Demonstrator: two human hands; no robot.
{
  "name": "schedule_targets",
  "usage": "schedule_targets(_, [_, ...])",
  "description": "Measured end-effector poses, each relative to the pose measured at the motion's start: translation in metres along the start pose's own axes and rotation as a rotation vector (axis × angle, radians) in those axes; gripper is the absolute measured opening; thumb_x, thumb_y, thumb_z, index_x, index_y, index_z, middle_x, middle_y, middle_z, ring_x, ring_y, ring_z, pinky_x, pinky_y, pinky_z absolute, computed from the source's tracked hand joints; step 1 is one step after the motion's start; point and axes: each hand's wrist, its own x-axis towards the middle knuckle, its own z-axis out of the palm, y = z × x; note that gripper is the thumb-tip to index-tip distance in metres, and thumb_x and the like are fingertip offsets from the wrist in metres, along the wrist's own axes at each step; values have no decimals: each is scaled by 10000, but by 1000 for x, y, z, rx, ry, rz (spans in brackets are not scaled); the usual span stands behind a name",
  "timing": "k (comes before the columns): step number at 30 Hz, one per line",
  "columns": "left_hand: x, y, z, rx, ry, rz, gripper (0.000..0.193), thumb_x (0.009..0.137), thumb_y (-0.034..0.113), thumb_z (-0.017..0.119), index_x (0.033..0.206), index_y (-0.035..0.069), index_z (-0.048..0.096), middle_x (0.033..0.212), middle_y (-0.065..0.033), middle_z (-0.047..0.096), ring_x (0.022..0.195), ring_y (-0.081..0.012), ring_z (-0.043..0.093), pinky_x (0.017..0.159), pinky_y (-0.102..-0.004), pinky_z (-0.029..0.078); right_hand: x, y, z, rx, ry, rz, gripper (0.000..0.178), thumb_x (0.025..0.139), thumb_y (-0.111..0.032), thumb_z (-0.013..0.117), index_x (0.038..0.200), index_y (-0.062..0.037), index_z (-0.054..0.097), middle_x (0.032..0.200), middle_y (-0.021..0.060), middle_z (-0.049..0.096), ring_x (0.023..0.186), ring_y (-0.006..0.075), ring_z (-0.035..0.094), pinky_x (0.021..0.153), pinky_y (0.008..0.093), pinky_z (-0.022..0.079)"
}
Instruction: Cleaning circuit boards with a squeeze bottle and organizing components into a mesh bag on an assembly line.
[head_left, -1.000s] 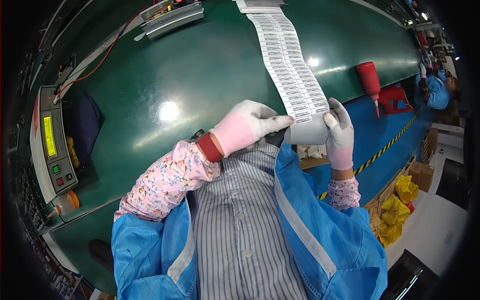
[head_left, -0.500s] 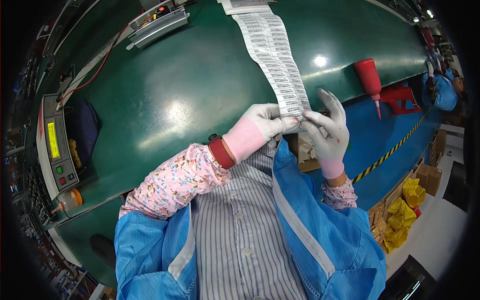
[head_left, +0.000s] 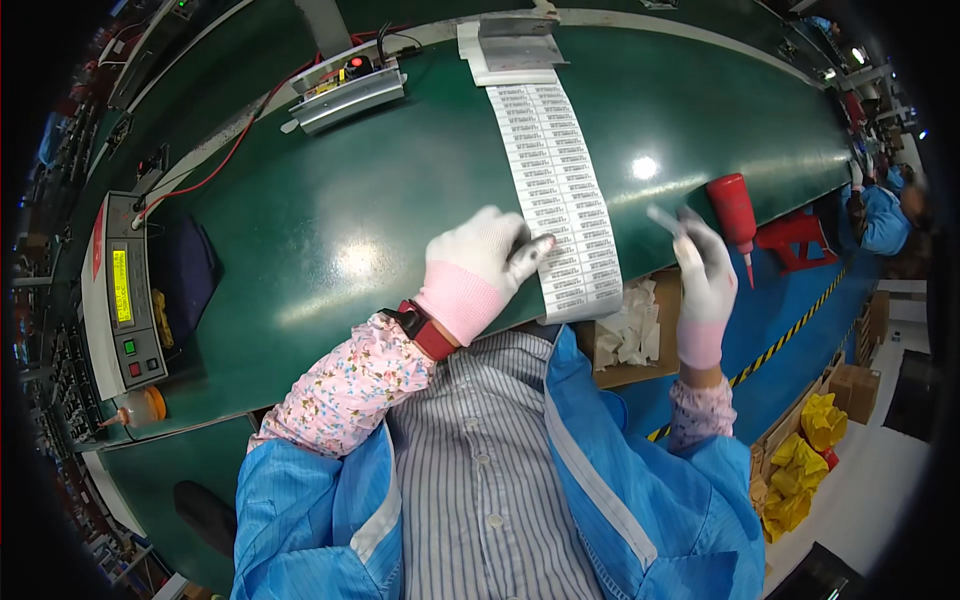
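A long white strip of printed labels point(head_left: 568, 190) runs toward me over the green table, its near end bending over the front edge. My left hand point(head_left: 478, 262), in a white glove with a pink cuff, is at the strip's left edge. Its thumb tip overlaps the labels, while the other fingers are curled with a gap between them and the thumb. To the right of the strip, my gloved right hand point(head_left: 708, 280) is raised. A small pale label point(head_left: 664, 220), blurred by motion, is pinched between its thumb and fingertips.
Beneath the strip's end stands a cardboard box point(head_left: 640, 375) with white scraps. A red squeeze bottle point(head_left: 733, 210) and red holder point(head_left: 795, 241) are right. At left are a tester with a lit screen point(head_left: 125, 290) and a metal fixture point(head_left: 350, 95). A co-worker point(head_left: 880, 218) sits far right.
My hands have parted from the strip's near end. The right moved right with a small label; the left moved left and slightly down. The strip lies flatter, and the view has shifted.
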Motion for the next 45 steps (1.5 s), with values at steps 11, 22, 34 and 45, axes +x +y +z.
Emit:
schedule_targets(11, [44,-34,34,294,354,568,344,921,383,640,1143,121,662,1274,-131,587,1262,-357,529,1180,-557,313,180,8,180,-498,-103,-353,955,785,-247,865,1563,-70,341,1447,226,550,1319,326,568,1075,365,472])
schedule_targets(22, [46,-40,35,254,331,561,384,892,389,653,1161,115,672,1281,-134,593,1264,-358,535,1192,-567,309,207,16,185,-178,-318,-338,1015,753,-174,877,1586,-100,301,1417,213,587,1294,321,589,1080,362,472])
schedule_targets(34, [43,-33,19,139,272,544,372,882,361,666,1154,109,698,1290,-134,603,1263,-349,546,1194,-558,311,366,47,142,-461,235,-420,804,864,-257,764,1553,-115,374,1362,161,618,1221,335,619,992,407,499])
schedule_targets(45, [45,-33,10,106,203,488,406,868,335,682,1201,104,702,1317,-134,600,1279,-346,543,1188,-555,324,559,58,121,-1521,116,-595,845,877,-103,632,1605,-257,231,1543,139,453,1298,340,537,1027,413,480])
